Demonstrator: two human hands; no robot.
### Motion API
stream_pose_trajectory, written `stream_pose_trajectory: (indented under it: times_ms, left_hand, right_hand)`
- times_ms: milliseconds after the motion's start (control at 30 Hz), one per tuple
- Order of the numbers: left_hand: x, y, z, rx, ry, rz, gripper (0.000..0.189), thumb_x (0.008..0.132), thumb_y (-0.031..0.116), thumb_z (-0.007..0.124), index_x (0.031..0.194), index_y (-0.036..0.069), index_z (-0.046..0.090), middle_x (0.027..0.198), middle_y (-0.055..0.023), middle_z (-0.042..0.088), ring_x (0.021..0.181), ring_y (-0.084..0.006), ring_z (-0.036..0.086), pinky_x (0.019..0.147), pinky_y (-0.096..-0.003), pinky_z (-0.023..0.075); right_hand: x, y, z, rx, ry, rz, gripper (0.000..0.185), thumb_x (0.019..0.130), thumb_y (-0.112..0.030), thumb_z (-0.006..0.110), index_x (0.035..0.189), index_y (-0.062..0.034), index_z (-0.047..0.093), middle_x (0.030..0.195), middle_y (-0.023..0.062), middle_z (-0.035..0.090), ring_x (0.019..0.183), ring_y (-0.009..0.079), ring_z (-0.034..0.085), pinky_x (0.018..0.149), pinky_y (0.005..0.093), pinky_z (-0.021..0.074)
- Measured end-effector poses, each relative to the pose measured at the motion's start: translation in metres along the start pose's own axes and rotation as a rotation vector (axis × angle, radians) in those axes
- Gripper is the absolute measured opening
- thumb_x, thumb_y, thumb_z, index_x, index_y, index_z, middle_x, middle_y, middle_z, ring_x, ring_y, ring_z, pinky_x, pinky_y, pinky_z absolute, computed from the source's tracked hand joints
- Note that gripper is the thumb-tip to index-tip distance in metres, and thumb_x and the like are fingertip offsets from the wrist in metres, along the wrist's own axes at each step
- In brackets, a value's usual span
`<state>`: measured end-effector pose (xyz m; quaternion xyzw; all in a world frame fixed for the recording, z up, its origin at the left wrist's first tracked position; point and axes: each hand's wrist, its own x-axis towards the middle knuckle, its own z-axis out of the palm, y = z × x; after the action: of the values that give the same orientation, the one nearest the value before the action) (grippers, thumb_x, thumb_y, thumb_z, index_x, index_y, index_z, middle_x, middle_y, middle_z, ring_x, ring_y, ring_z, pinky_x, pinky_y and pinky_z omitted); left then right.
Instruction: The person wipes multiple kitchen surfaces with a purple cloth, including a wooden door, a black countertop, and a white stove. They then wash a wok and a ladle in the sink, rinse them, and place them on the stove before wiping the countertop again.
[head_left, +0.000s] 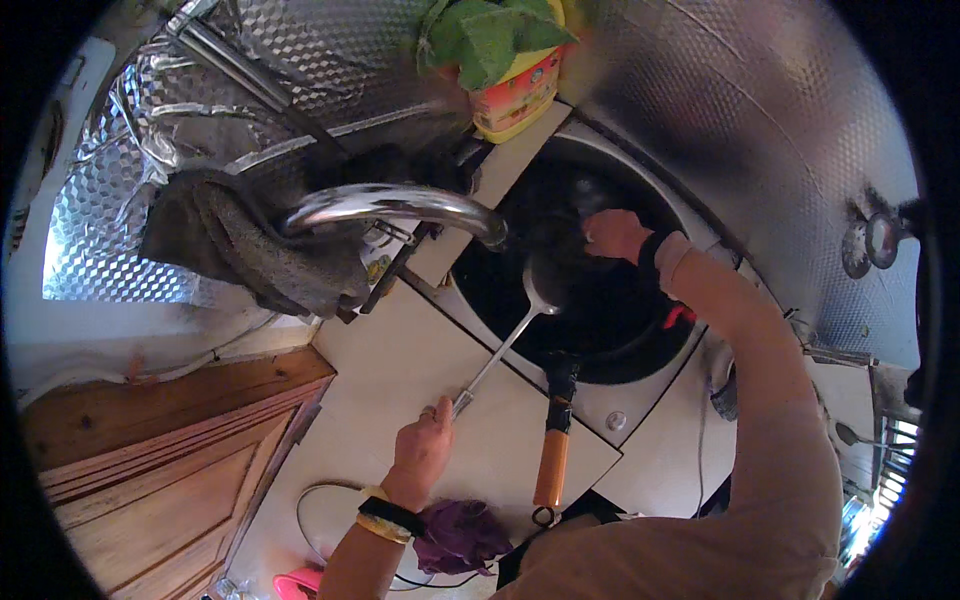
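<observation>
My left hand (424, 450) grips the handle of a long metal wok spatula (502, 349). Its blade is tilted down into a large dark wok (630, 330), which has a wooden handle (552, 465) pointing towards me. Over the wok's right half reaches my right hand (619, 234), fingers curled down towards the dark inside. Whether those fingers hold anything is hidden in the dark. A curved chrome faucet spout (405, 201) ends above the wok's left rim.
A grey cloth (225, 232) hangs left of the spout. Behind the wok stands a yellow and red container (517, 97) under green leaves (487, 41). A purple crumpled cloth or bag (461, 536) lies beside my left wrist. Wooden cabinet panels (180, 495) border the tiled counter (375, 375).
</observation>
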<state>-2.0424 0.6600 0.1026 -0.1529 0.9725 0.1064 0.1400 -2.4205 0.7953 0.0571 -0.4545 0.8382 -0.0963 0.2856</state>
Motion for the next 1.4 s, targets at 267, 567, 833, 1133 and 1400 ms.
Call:
stream_pose_trajectory:
  times_ms: [267, 567, 833, 1133, 1400]
  left_hand:
    - [-0.059, -0.002, -0.001, -0.394, 0.011, -0.134, 0.034, 0.074, 0.015, 0.057, 0.104, 0.005, 0.047, 0.076, -0.0133, 0.058, 0.060, -0.0283, 0.059, 0.051, -0.0372, 0.0479]
    - [-0.129, 0.006, -0.034, -0.651, 0.125, -0.480, 0.029, 0.075, 0.013, 0.059, 0.100, 0.002, 0.050, 0.059, -0.0050, 0.049, 0.048, -0.0112, 0.048, 0.045, -0.0253, 0.0414]
    - [-0.148, 0.019, -0.043, -0.628, 0.090, -0.371, 0.029, 0.083, 0.020, 0.054, 0.103, 0.000, 0.053, 0.078, -0.0137, 0.057, 0.063, -0.0242, 0.056, 0.056, -0.0312, 0.0469]
    - [-0.150, 0.013, -0.045, -0.610, 0.181, -0.350, 0.026, 0.081, 0.017, 0.057, 0.100, 0.000, 0.053, 0.075, -0.0134, 0.057, 0.061, -0.0240, 0.055, 0.055, -0.0309, 0.0465]
    - [-0.152, 0.007, -0.046, -0.518, 0.310, -0.320, 0.029, 0.080, 0.016, 0.059, 0.102, -0.002, 0.051, 0.073, -0.0139, 0.055, 0.058, -0.0229, 0.053, 0.052, -0.0310, 0.0445]
  right_hand:
    - [-0.025, 0.043, 0.018, -0.291, -0.173, 0.129, 0.025, 0.071, -0.027, 0.056, 0.085, -0.0070, 0.063, 0.087, 0.0163, 0.062, 0.084, 0.0329, 0.059, 0.071, 0.0425, 0.0467]
    - [0.055, -0.010, 0.039, -0.341, 0.182, -0.105, 0.019, 0.080, -0.016, 0.046, 0.084, -0.0027, 0.059, 0.075, 0.0188, 0.060, 0.075, 0.0318, 0.060, 0.066, 0.0397, 0.0488]
    - [-0.014, 0.019, 0.028, -0.286, -0.607, -0.361, 0.018, 0.074, -0.020, 0.055, 0.088, -0.0087, 0.060, 0.090, 0.0151, 0.061, 0.082, 0.0324, 0.058, 0.069, 0.0410, 0.0474]
    - [0.054, 0.022, 0.012, -0.405, 0.171, 0.009, 0.016, 0.074, -0.016, 0.051, 0.082, -0.0038, 0.057, 0.077, 0.0165, 0.061, 0.065, 0.0317, 0.060, 0.059, 0.0437, 0.0477]
    - [-0.038, -0.023, 0.040, 0.487, -0.423, -0.245, 0.026, 0.075, -0.028, 0.059, 0.090, -0.0059, 0.060, 0.070, 0.0113, 0.062, 0.057, 0.0215, 0.059, 0.054, 0.0328, 0.0470]
